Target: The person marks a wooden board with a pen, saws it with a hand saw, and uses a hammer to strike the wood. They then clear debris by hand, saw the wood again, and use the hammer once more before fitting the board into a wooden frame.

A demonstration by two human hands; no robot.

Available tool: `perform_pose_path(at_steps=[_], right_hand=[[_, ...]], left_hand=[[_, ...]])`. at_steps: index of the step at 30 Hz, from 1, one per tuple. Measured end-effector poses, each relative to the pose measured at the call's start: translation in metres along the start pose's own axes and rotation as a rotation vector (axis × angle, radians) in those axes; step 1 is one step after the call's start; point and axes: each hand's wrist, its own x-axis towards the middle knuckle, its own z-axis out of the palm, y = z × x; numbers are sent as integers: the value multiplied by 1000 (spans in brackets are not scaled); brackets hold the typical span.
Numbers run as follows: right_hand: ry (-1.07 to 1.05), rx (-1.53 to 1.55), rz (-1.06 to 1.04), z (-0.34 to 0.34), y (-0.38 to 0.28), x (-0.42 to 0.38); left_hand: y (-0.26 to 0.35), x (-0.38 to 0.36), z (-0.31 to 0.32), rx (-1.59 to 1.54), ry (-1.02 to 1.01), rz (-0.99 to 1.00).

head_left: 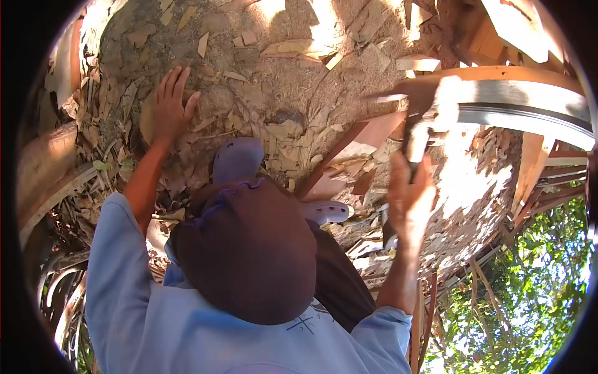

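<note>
My left hand (pixel 171 106) is open, palm down with its fingers apart, at the rounded edge of a tan piece of wood (pixel 147 121) on the dusty ground. Raised on the other side, my right hand (pixel 411 196) is wrapped round the dark handle of a hammer-like tool (pixel 418 118). Its crosswise head has a thin tip pointing left and is smeared by motion. In this view the head overlaps the near end of a long curved plank (pixel 517 93). A flat reddish board (pixel 355 149) lies below and left of the tool.
Wood chips (pixel 299 48) and dry leaves litter the ground. Purple clogs (pixel 240 159) are on my feet. Timber (pixel 50 156) lies along the left edge, stacked boards (pixel 564 171) stand at the right, and green foliage (pixel 517 293) fills the lower right.
</note>
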Motion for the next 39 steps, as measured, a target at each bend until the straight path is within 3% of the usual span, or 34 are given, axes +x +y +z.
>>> perform_pose_path(at_steps=[2, 3, 4, 6, 8, 9, 12, 13, 14, 15, 16, 19, 20, 22, 23, 24, 26, 31, 33, 35, 37, 39], right_hand=[[88, 331, -2, -31, -2, 9], [226, 372, -152, -36, -24, 4], [227, 426, -166, -31, -11, 0], [159, 166, -73, 2, 18, -9], [-227, -356, 165, 65, 73, -18], [-350, -400, 96, 92, 139, -25], [-327, -185, 129, 70, 136, -9], [-320, -141, 165, 46, 101, 2], [-131, -208, 53, 32, 94, 6], [-94, -36, 187, 6, 65, 13], [140, -106, 85, -12, 48, 18], [317, 506, -27, -57, 16, 22], [280, 538, -24, -53, 39, 21], [185, 159, 281, -22, 55, 22], [60, -201, 97, 4, 63, 14], [-215, -384, 143, 53, 115, 11], [-296, -229, 120, 81, 185, -8], [-164, 126, 247, 135, 287, -52], [-169, 232, 172, 111, 256, -37], [-272, 102, 394, 58, 203, -24], [-142, 40, 406, 11, 157, -29], [134, -55, 286, -16, 166, -46]], left_hand=[[-1, 1, 0, -23, 11, 15], [-1, 1, 2, -38, 22, 21], [-1, 2, 3, -36, 17, 22], [-1, 1, 3, -31, 14, 7], [-2, 3, 2, -24, -3, -8], [-1, 1, 1, -22, -13, -16], [-8, -1, 8, -4, 16, 16], [-2, -7, 7, -13, 8, 4], [-3, -7, 5, -7, 6, 4], [-6, 0, 6, 2, 13, 10], [-7, 4, 6, -1, 37, 13], [3, -3, 2, -36, 11, 35], [1, 0, 2, -34, 6, 31], [0, 4, 3, -27, 8, 23], [0, 4, 3, -23, 7, 23], [-1, 3, 2, -14, 10, 23], [2, -10, 6, -24, -6, 21], [8, 7, -13, -80, 5, -26], [17, 21, -24, -184, 40, -58], [60, 59, -37, -241, 102, 100], [128, 86, -47, -422, 26, 330], [213, 111, -34, -540, -146, 623]])
